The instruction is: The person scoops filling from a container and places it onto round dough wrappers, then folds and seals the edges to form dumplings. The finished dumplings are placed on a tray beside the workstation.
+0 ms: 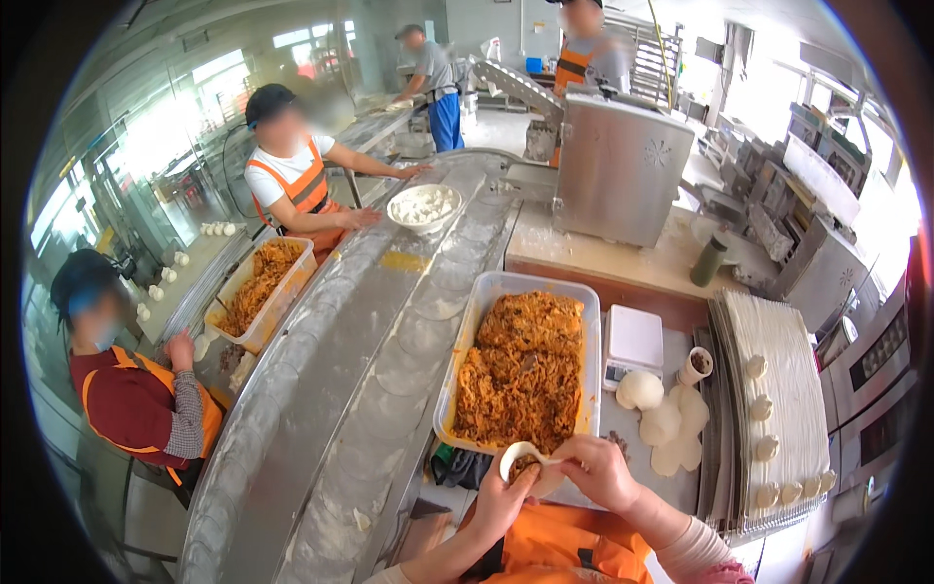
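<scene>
My left hand [504,503] cups a round dough wrapper [549,477] with brown filling in its middle. The fingers of my right hand [600,473] pinch the wrapper's right edge and draw it outward. Just beyond both hands is a clear plastic tub [592,384] of orange-brown shredded filling [520,380]. To the right of the tub lie several flat dough rounds [663,422], partly overlapping. Behind them stand a white scale [634,334] and a small white cup [695,364] with dark contents.
Right of me, stacked ribbed trays [778,341] carry several small shaped buns [763,407]. A floury metal conveyor [331,409] runs along my left, with a white bowl [425,207] of dough pieces farther up. Co-workers stand across it. A steel machine [623,165] stands ahead.
</scene>
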### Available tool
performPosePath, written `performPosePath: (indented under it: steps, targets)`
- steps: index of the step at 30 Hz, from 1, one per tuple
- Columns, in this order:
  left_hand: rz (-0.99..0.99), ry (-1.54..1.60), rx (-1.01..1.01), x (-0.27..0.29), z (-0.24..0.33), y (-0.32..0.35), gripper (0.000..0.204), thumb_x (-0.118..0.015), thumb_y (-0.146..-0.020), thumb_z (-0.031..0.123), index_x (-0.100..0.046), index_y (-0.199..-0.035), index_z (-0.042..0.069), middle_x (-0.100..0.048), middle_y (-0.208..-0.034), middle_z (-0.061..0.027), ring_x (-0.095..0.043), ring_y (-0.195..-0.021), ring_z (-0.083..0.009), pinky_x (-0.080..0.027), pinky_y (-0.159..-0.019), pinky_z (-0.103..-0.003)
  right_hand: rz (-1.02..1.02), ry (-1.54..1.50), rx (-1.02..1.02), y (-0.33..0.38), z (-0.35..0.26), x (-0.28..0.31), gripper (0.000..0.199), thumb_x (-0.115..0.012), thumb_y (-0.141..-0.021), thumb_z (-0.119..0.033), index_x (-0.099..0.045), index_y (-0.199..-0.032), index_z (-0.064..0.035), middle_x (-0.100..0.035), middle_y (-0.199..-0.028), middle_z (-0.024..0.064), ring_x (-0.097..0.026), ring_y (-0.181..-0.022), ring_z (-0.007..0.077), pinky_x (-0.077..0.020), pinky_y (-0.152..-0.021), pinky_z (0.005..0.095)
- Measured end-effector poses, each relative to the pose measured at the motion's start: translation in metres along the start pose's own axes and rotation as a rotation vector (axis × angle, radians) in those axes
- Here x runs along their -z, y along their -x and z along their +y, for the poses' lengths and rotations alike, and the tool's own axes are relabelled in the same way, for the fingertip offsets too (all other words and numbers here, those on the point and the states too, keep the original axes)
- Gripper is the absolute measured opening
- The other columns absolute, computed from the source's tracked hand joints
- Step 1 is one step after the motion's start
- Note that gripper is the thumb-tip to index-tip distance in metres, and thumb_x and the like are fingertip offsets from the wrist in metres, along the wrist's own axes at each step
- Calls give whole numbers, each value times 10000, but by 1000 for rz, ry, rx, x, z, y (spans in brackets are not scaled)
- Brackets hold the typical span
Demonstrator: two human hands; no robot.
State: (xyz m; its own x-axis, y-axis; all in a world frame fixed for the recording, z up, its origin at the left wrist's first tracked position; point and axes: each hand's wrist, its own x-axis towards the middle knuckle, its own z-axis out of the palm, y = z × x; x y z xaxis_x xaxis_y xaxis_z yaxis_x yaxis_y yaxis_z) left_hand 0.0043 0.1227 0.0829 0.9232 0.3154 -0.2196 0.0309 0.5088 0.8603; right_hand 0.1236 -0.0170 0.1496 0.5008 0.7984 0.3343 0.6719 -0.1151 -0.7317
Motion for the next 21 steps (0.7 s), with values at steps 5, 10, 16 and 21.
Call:
performPosePath:
  steps: [5, 10, 16, 21]
  targets:
    - [-34, -326, -183, -20, 11, 8, 342, -619, -931, 81, -481, -1241, 38, -588, -1019, -53, -589, -774, -92, -501, -551, -211, -102, -546, -463, 3, 4, 2, 133, -659, -887, -20, -657, -1020, -8, -638, -871, 31, -581, -780, 67, -496, -688, 252]
    - [-117, -164, 86, -7, 1, 4, 278, -587, -958, 126, -510, -1207, 29, -593, -1044, -61, -607, -788, -110, -523, -558, -233, -54, 114, 158, 12, 23, 6, 166, -711, -819, -30, -656, -972, -1, -633, -862, 82, -621, -739, 186, -517, -696, 299]
    - [-202, -312, 43, -14, 4, 9, 303, -552, -978, 128, -489, -1260, 34, -611, -1004, -58, -608, -832, -118, -510, -570, -245, -103, -216, -281, 12, -1, 10, 169, -721, -743, -33, -651, -895, -11, -630, -864, 115, -616, -761, 320, -527, -692, 376]
    - [-229, -101, 268, 8, -8, 3, 282, -565, -976, 144, -507, -1241, 70, -618, -988, -47, -607, -792, -112, -498, -533, -245, -171, 148, 266, 7, 12, 11, 176, -703, -764, -27, -633, -924, -5, -613, -835, 115, -620, -756, 306, -523, -681, 372]
